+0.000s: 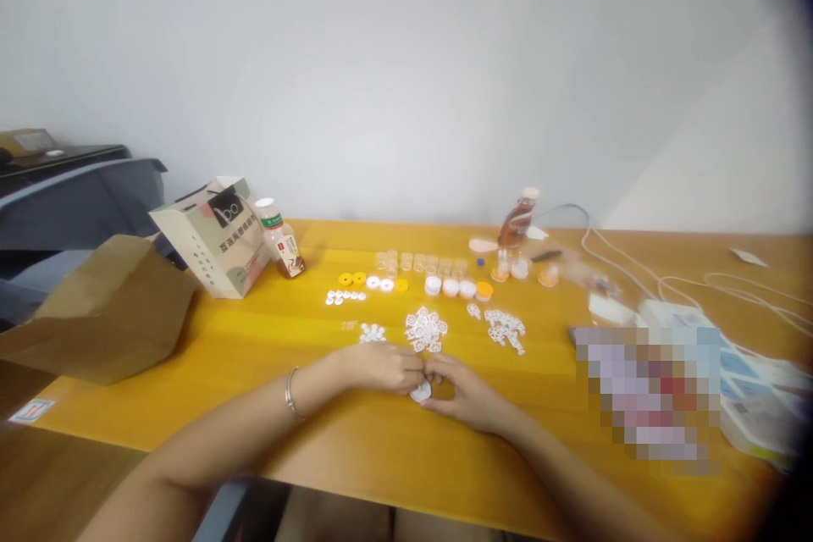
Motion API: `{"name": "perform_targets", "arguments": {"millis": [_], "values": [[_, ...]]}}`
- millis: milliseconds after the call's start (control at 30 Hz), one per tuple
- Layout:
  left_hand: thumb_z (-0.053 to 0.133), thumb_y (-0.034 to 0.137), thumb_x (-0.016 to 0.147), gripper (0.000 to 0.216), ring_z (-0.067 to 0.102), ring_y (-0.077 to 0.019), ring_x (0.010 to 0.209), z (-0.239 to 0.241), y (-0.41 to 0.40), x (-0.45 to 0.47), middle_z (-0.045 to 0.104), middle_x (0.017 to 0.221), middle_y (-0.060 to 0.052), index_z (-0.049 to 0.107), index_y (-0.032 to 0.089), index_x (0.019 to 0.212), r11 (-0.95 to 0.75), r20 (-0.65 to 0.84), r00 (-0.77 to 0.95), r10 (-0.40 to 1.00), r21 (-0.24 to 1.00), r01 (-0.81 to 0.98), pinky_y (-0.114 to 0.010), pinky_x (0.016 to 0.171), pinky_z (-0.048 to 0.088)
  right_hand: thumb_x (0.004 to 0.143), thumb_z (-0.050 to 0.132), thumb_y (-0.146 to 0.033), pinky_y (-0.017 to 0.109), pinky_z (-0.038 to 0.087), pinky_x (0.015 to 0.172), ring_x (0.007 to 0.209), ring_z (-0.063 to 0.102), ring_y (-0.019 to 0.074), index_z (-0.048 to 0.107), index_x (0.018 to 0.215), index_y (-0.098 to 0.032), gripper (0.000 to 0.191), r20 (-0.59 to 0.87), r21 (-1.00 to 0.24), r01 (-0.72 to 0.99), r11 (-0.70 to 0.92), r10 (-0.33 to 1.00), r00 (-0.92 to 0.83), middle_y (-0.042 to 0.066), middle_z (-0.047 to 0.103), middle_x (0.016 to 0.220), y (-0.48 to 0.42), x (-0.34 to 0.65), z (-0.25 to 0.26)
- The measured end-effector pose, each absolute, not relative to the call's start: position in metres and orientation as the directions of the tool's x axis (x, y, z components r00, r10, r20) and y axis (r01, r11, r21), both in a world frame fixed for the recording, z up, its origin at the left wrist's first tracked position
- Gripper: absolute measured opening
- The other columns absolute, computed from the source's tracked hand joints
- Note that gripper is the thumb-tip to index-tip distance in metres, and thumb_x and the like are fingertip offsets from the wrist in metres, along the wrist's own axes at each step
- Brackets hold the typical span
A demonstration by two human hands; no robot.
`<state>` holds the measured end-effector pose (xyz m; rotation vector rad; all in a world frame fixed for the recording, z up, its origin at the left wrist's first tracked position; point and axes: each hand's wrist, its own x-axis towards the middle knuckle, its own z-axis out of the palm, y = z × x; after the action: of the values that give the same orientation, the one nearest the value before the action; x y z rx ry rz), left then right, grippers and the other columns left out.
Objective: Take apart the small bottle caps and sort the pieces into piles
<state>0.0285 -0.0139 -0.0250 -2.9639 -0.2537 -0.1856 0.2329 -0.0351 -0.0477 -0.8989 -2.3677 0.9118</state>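
Observation:
Near the front of the table, my right hand point(467, 391) pinches a small white round piece point(421, 392) at its edge between thumb and fingers. My left hand point(386, 367), with a silver bangle on the wrist, is closed right above the same piece; whatever its fingertips hold is hidden. Just beyond the hands lies a pile of white openwork plastic parts point(425, 327), with a second group of such parts point(505, 329) to the right. Small white pieces point(372, 333) are heaped behind my left hand.
Farther back stand rows of clear little cups point(420, 263), yellow rings point(352, 279) and white round lids point(450, 288). A paper bag point(212, 246), a brown bag point(107, 313) and a bottle point(279, 241) are left. Another bottle point(519, 218) and white cables point(610, 250) are right.

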Motion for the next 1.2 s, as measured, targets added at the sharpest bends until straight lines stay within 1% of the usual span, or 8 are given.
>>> {"name": "perform_targets", "arguments": {"millis": [233,367,500,567,800,933,1067,1200], "values": [[0.044,0.021,0.089,0.015,0.057,-0.0143,0.072,-0.039,-0.025,0.027,0.061,0.076,-0.005,0.056,0.012,0.09,-0.951,0.318,0.904,0.285,-0.027,0.309,-0.024,0.065,0.046,0.069,0.066,-0.02,0.027,0.042,0.07,0.074,0.051,0.0157,0.058,0.082,-0.019,0.015,0.15,-0.729,0.417,0.543,0.722,-0.676,0.0,0.054,0.078,-0.036,0.232,-0.046],[0.039,0.021,0.092,0.019,0.057,-0.0124,0.074,-0.029,-0.026,-0.002,0.061,0.079,-0.005,0.056,0.014,0.091,-0.891,0.417,0.802,0.427,0.044,0.451,-0.023,0.068,0.045,0.069,0.066,-0.022,0.028,0.042,0.073,0.078,0.053,0.0165,0.061,0.088,-0.02,0.02,0.124,-0.747,0.423,0.513,0.733,-0.669,0.001,0.057,0.082,-0.038,0.233,-0.045],[0.039,0.023,0.092,0.021,0.056,-0.0121,0.071,-0.024,-0.012,-0.042,0.059,0.077,-0.004,0.058,0.015,0.088,-0.765,0.427,0.675,0.601,0.063,0.641,-0.022,0.065,0.044,0.069,0.067,-0.024,0.029,0.042,0.074,0.079,0.053,0.0168,0.061,0.088,-0.021,0.02,0.105,-0.76,0.429,0.489,0.743,-0.661,0.001,0.057,0.082,-0.038,0.233,-0.043],[0.039,0.024,0.091,0.023,0.054,-0.012,0.068,-0.028,-0.006,-0.053,0.058,0.073,-0.003,0.059,0.016,0.085,-0.718,0.411,0.641,0.648,0.047,0.695,-0.022,0.063,0.042,0.069,0.067,-0.024,0.029,0.043,0.073,0.079,0.053,0.0169,0.061,0.088,-0.021,0.02,0.097,-0.762,0.434,0.481,0.747,-0.658,0.001,0.057,0.082,-0.038,0.233,-0.043],[0.037,0.024,0.092,0.028,0.052,-0.0121,0.065,-0.041,0.001,-0.047,0.056,0.069,-0.002,0.057,0.016,0.076,-0.704,0.348,0.662,0.664,-0.006,0.71,-0.021,0.062,0.039,0.068,0.068,-0.025,0.029,0.043,0.072,0.077,0.053,0.0167,0.062,0.087,-0.021,0.02,0.097,-0.758,0.438,0.483,0.748,-0.656,0.001,0.057,0.08,-0.037,0.232,-0.042],[0.037,0.024,0.092,0.027,0.052,-0.0124,0.067,-0.039,0.0,-0.047,0.056,0.07,-0.002,0.057,0.016,0.076,-0.713,0.313,0.68,0.663,-0.011,0.701,-0.022,0.063,0.039,0.069,0.067,-0.025,0.029,0.042,0.074,0.079,0.053,0.0169,0.061,0.089,-0.021,0.021,0.088,-0.763,0.438,0.475,0.748,-0.658,0.001,0.057,0.081,-0.038,0.233,-0.042],[0.037,0.026,0.093,0.028,0.053,-0.0126,0.067,-0.04,0.0,-0.049,0.056,0.071,-0.002,0.058,0.016,0.079,-0.714,0.295,0.683,0.669,0.0,0.7,-0.022,0.063,0.04,0.069,0.068,-0.027,0.03,0.042,0.074,0.079,0.053,0.017,0.062,0.087,-0.021,0.02,0.092,-0.768,0.434,0.471,0.751,-0.653,0.001,0.057,0.08,-0.037,0.233,-0.043],[0.036,0.026,0.094,0.028,0.055,-0.0132,0.071,-0.039,-0.001,-0.048,0.058,0.075,-0.004,0.059,0.016,0.084,-0.717,0.289,0.677,0.677,0.05,0.696,-0.022,0.065,0.042,0.069,0.068,-0.028,0.03,0.042,0.074,0.078,0.053,0.017,0.062,0.089,-0.02,0.022,0.101,-0.766,0.428,0.479,0.748,-0.656,0.002,0.057,0.081,-0.037,0.233,-0.043]]}}
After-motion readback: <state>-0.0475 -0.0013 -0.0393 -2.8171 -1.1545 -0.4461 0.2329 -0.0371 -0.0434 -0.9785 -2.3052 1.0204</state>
